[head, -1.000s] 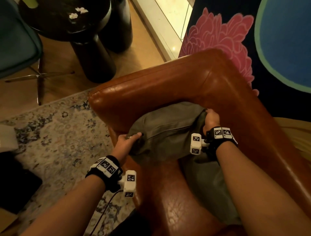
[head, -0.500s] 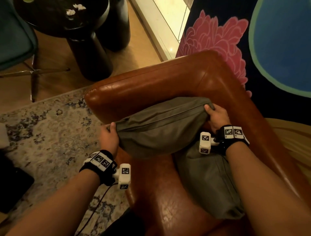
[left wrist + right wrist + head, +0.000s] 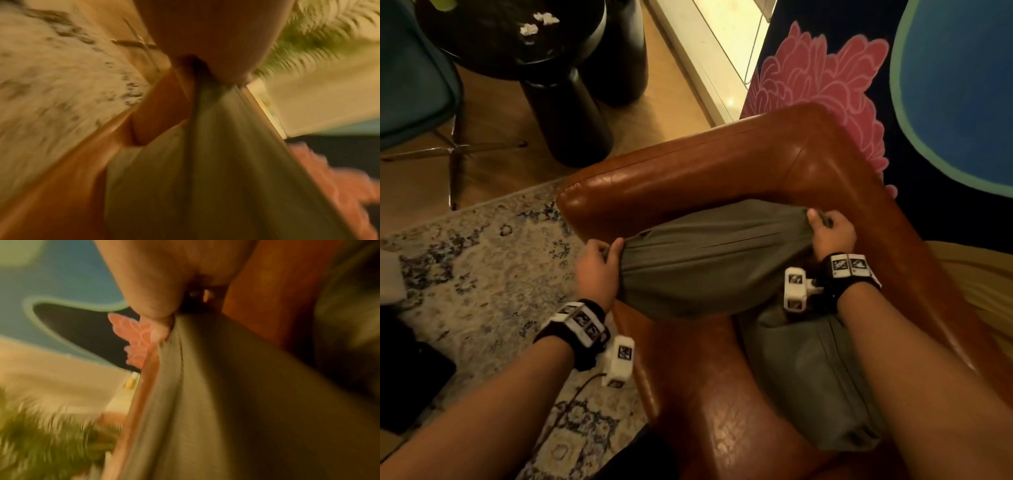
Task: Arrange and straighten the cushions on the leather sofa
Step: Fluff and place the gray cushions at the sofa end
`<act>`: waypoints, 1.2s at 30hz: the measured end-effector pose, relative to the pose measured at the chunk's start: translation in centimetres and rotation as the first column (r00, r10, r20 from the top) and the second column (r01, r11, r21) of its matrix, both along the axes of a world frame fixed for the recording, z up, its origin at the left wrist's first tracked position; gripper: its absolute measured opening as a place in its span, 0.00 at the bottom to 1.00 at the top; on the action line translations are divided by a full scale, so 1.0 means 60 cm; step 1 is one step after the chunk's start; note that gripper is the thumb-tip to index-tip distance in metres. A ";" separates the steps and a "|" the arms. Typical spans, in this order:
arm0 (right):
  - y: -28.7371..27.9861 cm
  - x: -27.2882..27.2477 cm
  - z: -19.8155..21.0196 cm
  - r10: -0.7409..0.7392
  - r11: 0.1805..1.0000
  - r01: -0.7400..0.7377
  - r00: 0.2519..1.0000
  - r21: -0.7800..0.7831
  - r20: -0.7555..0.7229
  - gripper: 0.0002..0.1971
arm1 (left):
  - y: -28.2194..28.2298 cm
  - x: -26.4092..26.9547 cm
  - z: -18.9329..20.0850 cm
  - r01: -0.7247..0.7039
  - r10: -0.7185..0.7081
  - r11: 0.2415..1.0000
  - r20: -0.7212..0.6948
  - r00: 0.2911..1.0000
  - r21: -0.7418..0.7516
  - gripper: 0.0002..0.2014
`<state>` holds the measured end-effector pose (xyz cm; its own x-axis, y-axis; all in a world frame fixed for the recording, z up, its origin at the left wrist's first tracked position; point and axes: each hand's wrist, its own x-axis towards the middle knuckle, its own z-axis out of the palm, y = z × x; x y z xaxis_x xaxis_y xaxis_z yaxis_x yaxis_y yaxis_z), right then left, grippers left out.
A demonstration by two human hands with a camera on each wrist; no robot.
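Observation:
A grey-green cushion [image 3: 709, 260] stands on edge against the armrest of the brown leather sofa [image 3: 688, 171]. My left hand [image 3: 602, 260] grips its left top corner and my right hand [image 3: 825, 229] grips its right top corner. Both wrist views are blurred; the left wrist view shows the cushion's [image 3: 205, 162] fabric gathered into my left hand [image 3: 205, 68], and the right wrist view shows the cushion [image 3: 226, 402] bunched under my right hand [image 3: 174, 309]. A second grey-green cushion [image 3: 811, 383] lies flat on the seat, partly under my right forearm.
A patterned rug [image 3: 476, 274] covers the floor left of the sofa. A black round table [image 3: 544, 68] and a teal chair [image 3: 410, 85] stand beyond it. A dark mural with a pink flower [image 3: 825, 78] is behind the backrest. A tan cushion [image 3: 976, 284] shows at right.
The cushion was lifted from a slumped heap and stretched wide between both hands. My left hand moved from its front edge to its left corner; my right hand rose to the right corner.

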<state>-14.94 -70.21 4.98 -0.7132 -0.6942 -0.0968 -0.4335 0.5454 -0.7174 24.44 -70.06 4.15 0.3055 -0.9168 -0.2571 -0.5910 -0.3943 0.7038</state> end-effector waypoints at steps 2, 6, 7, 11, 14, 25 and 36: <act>0.002 -0.010 -0.004 -0.057 0.998 0.058 0.998 -0.006 0.028 0.16 | -0.007 0.006 -0.001 -0.002 0.002 1.000 -0.004 1.000 -0.011 0.19; -0.006 -0.009 0.005 -0.036 0.999 0.036 0.996 -0.004 0.079 0.13 | 0.006 0.008 -0.010 0.067 -0.070 0.997 -0.062 0.996 -0.045 0.17; -0.007 -0.016 0.004 -0.031 1.000 0.031 0.996 0.003 0.089 0.13 | 0.012 0.014 -0.010 0.105 -0.109 0.993 -0.068 0.992 -0.059 0.16; -0.017 -0.009 0.011 -0.026 1.000 0.023 0.992 0.020 0.127 0.15 | 0.031 0.032 -0.024 0.044 -0.048 0.999 -0.336 0.940 -0.020 0.09; -0.014 -0.002 0.006 -0.008 0.998 0.000 0.993 0.066 0.116 0.19 | 0.040 0.051 -0.046 -0.021 0.100 0.985 -0.468 0.878 0.172 0.11; 0.017 -0.017 0.021 0.166 0.980 -0.152 0.981 0.132 -0.098 0.14 | 0.046 0.028 -0.010 0.240 -0.245 0.970 0.167 0.955 0.048 0.17; -0.007 0.231 0.203 0.415 0.886 -0.447 0.883 -0.121 -0.220 0.11 | 0.046 -0.036 0.092 0.416 -0.409 0.907 -0.357 0.840 -0.062 0.25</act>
<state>-1.07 -70.64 17.18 -0.3336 -0.9311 0.1474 -0.7301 0.1562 -0.6653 22.28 -67.27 9.65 -0.2146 -0.9320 -0.2922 -0.4141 -0.1842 0.8914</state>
